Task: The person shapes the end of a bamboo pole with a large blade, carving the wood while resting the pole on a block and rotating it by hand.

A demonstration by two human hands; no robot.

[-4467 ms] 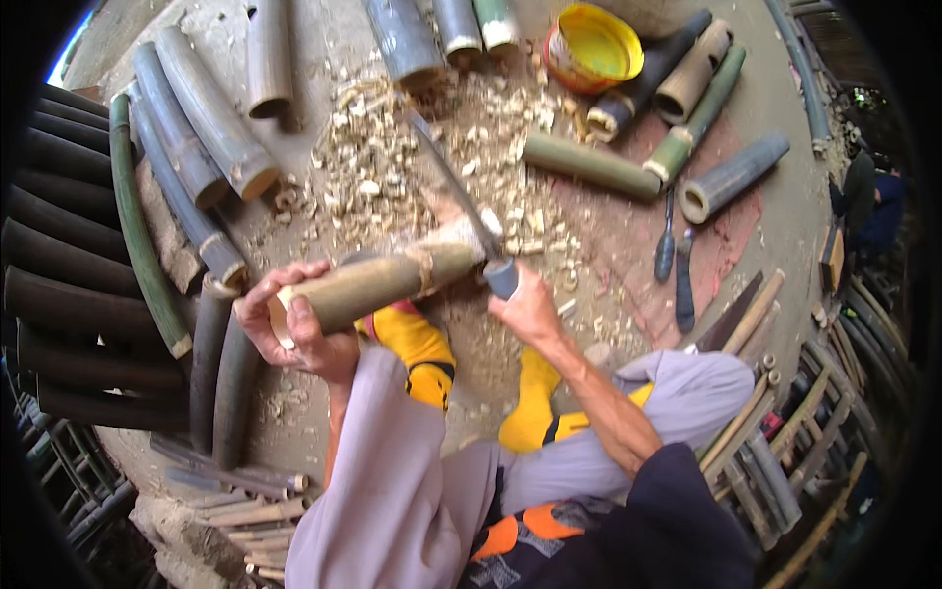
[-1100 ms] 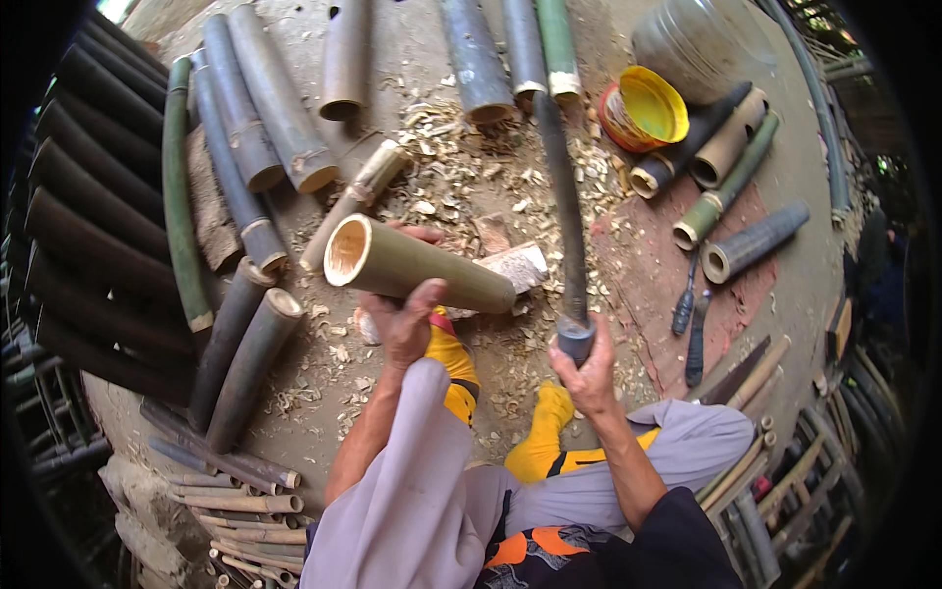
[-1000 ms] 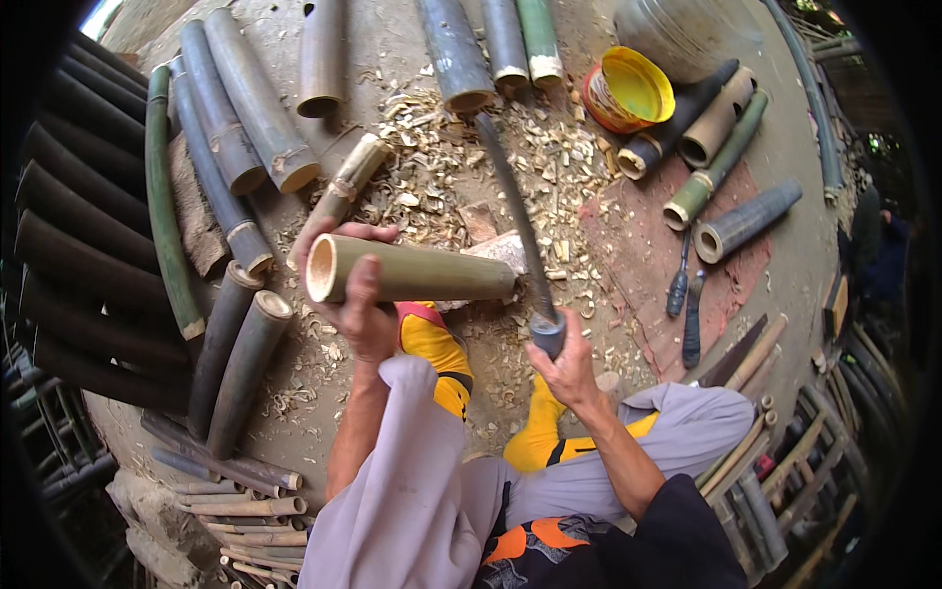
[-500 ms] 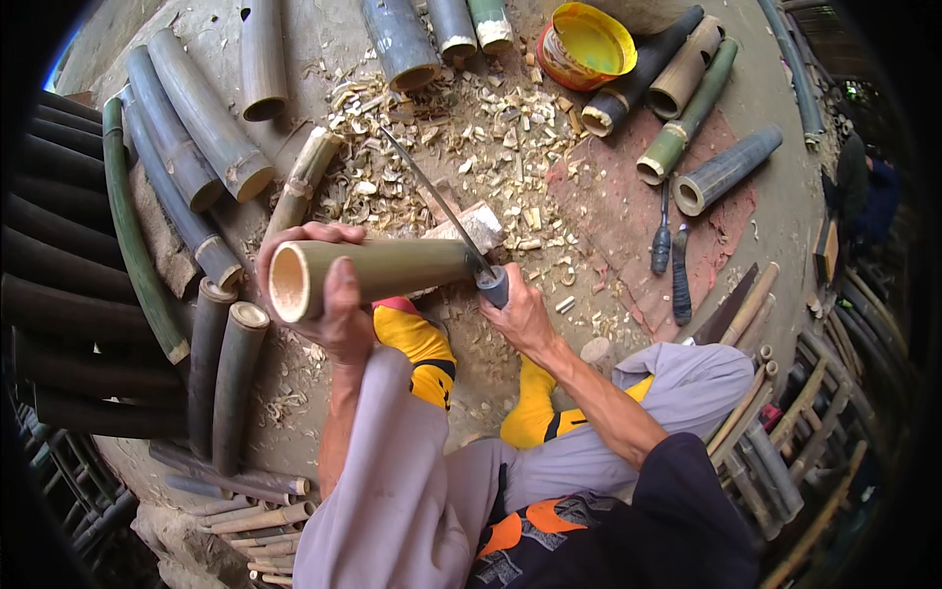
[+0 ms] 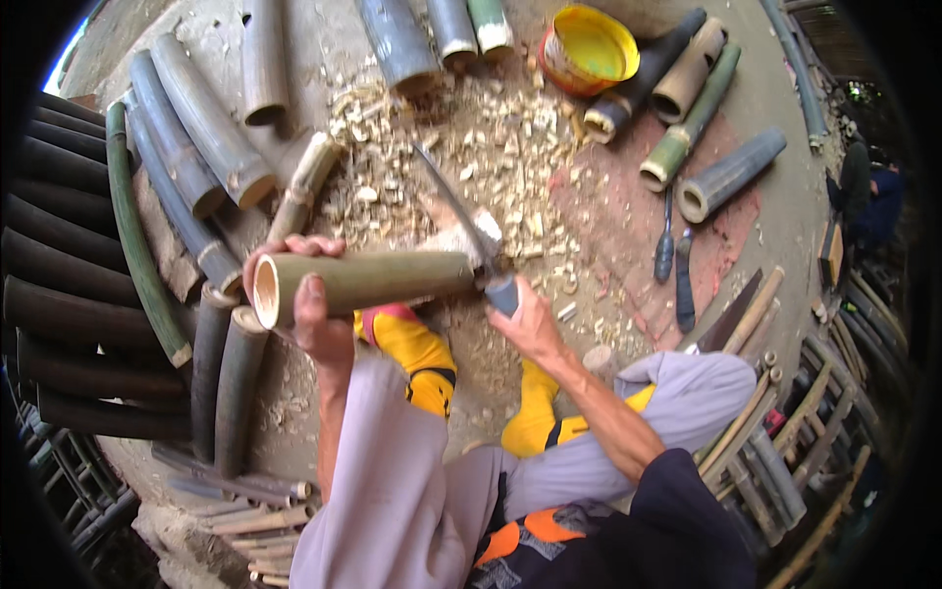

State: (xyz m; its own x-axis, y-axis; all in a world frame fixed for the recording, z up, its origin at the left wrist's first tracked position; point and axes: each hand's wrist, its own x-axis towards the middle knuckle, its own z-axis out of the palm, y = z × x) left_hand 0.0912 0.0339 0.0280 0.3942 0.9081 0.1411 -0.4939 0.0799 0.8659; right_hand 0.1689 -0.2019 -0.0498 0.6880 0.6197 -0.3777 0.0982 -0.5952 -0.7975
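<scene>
A green-brown bamboo tube (image 5: 397,282) lies across in front of me, its open pale end facing left. My left hand (image 5: 322,319) is closed round that end, thumb on the near side. At the tube's right end, my right hand (image 5: 535,319) grips the grey handle of a long narrow knife (image 5: 453,204). Its blade points up and to the left, passing across or just beside the tube's right end; exact contact is blurred. A pale block (image 5: 473,228) shows behind the blade, partly hidden by the tube.
Bamboo shavings (image 5: 442,118) cover the ground ahead. Bamboo tubes (image 5: 206,118) lie at left, far and right. A yellow bucket (image 5: 594,49) stands far right. Two dark-handled tools (image 5: 684,285) lie on a reddish sheet (image 5: 628,206); a saw blade (image 5: 728,312) rests by my right knee.
The bamboo tube and my left hand have shifted slightly left. The knife has moved a little right and down, its blade now steeper.
</scene>
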